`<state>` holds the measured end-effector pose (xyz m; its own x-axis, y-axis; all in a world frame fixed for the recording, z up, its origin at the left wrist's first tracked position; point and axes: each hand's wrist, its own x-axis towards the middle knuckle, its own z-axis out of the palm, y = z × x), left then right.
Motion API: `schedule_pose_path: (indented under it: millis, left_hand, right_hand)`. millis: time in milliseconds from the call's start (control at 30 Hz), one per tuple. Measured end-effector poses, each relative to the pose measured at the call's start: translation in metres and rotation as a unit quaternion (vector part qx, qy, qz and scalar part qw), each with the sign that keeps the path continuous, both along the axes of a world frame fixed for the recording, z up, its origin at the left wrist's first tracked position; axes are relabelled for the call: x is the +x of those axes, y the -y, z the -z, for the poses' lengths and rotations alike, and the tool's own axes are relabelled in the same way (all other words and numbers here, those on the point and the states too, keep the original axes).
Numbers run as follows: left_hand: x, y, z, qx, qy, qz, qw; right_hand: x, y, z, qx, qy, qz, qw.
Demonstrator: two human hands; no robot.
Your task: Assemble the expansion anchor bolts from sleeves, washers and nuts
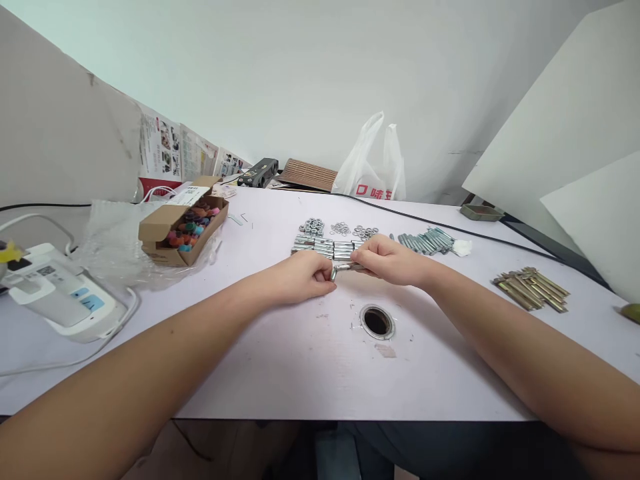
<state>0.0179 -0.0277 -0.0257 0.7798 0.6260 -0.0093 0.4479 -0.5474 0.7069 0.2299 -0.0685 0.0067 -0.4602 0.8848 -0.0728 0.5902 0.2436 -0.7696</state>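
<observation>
Between my two hands is a small silver metal rod with a bent end (343, 267), held level just above the table. The fingers of my left hand (303, 275) pinch the bent end. Thumb and fingers of my right hand (383, 259) close round the other end, which they partly hide. Just behind the hands lie rows of silver metal sleeves (320, 247). Past these sit a heap of nuts (313, 227), a scatter of thin rings (341, 229) and a group of washers or small nuts (366, 232). Silver bolts (427, 241) lie right of the sleeves.
A round cable hole (377, 323) opens in the white table before me. Brass-coloured anchor bolts (533, 289) lie at right. On the left are a box of colourful caps (195, 227) on bubble wrap and a white device (65, 293). A black cable (440, 227) crosses behind.
</observation>
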Motion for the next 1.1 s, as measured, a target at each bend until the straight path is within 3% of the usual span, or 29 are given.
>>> schedule_pose_path:
  millis: [300,467,633,933,1100]
  left_hand:
    - [-0.001,0.002,0.001,0.018,0.008,0.008,1.0]
    - [0.0,0.0,0.005,0.047,0.007,0.011,0.999]
    - [0.001,-0.003,0.008,0.053,0.015,0.017,0.998]
    - [-0.002,-0.002,0.01,0.032,-0.015,-0.004,0.999]
    - [-0.001,0.0,0.004,0.029,-0.004,0.003,1.0]
  right_hand:
    - [-0.011,-0.004,-0.015,0.088,0.083,0.048,0.992]
    - [-0.027,-0.006,-0.023,0.158,0.192,0.043,0.968]
    - [-0.032,-0.005,-0.02,0.195,0.252,0.021,0.948]
    - [-0.021,-0.007,-0.011,0.147,0.227,0.017,0.962]
    - [-0.009,-0.002,-0.026,0.02,0.14,0.027,0.99]
